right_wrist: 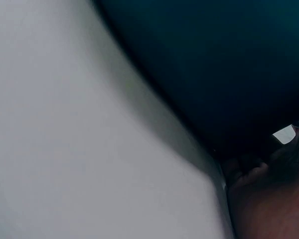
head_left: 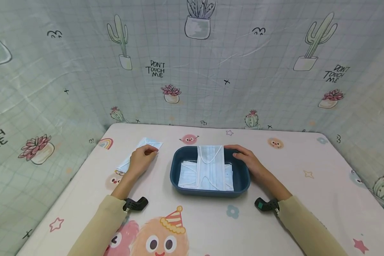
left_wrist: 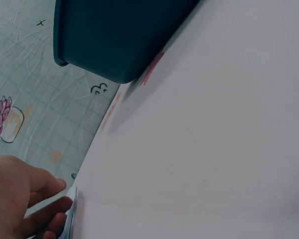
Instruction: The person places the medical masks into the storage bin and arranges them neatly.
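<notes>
Head: left hand point(head_left: 140, 160) rests on a mask point(head_left: 140, 153) lying on the table point(head_left: 307, 213) left of the tray point(head_left: 179, 185), fingers curled onto its far edge. Right hand point(head_left: 248, 160) sits on the tray's right rim, fingers relaxed along it. Masks stacked in the tray, top one point(head_left: 210, 167) lengthwise.

Left wrist: fingers point(left_wrist: 45, 211) pinch the mask's edge, tray beyond.

Right wrist: dark and blurred, can't tell finger state.

Beige sleeves point(head_left: 99, 227), blk wrist cams point(head_left: 136, 204)
</notes>
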Demonstrator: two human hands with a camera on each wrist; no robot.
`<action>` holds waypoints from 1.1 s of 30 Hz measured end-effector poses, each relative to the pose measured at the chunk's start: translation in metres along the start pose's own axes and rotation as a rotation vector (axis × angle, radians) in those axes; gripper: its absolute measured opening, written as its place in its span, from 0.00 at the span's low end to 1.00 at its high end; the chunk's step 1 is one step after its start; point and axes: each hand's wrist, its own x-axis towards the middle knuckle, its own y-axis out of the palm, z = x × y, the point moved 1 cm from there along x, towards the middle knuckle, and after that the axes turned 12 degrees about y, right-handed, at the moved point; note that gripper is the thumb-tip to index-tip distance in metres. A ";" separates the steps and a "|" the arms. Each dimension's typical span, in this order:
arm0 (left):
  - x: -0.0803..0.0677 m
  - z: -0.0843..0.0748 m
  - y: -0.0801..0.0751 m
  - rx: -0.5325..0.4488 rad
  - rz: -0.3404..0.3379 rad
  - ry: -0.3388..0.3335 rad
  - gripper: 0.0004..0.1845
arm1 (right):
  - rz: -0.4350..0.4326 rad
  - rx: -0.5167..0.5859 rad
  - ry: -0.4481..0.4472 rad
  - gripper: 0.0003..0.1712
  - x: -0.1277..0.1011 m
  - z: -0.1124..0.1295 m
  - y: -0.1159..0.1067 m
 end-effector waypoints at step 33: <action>-0.001 -0.002 -0.001 0.001 0.003 0.010 0.12 | 0.004 0.011 0.002 0.25 0.000 0.001 0.001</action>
